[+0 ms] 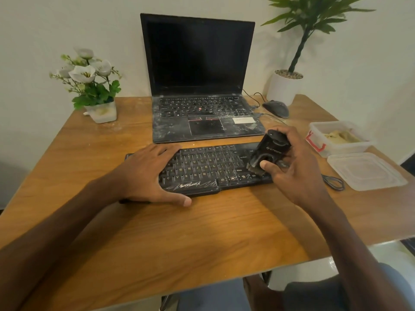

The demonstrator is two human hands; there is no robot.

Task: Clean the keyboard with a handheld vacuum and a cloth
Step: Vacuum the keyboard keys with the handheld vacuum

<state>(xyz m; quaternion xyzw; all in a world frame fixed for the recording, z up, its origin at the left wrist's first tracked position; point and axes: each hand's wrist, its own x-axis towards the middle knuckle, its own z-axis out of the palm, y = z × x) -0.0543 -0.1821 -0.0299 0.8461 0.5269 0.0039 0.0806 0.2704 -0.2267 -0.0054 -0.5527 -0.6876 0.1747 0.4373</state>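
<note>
A black external keyboard [208, 167] lies on the wooden table [179, 232] in front of a dusty open laptop [202, 113]. My left hand [155, 173] lies flat over the keyboard's left end, fingers spread and thumb along its front edge. My right hand [294, 167] grips a small black handheld vacuum [269, 151], tilted with its brush nozzle down on the keys at the keyboard's right end. The vacuum and hand cover the rightmost keys. No cloth can be made out for certain.
A black mouse [276, 108] with its cable sits right of the laptop. A clear plastic box [336, 138] holding something yellowish and its loose lid [366, 170] stand at the right edge. A white flower pot [101, 111] is back left, a potted plant [285, 86] back right.
</note>
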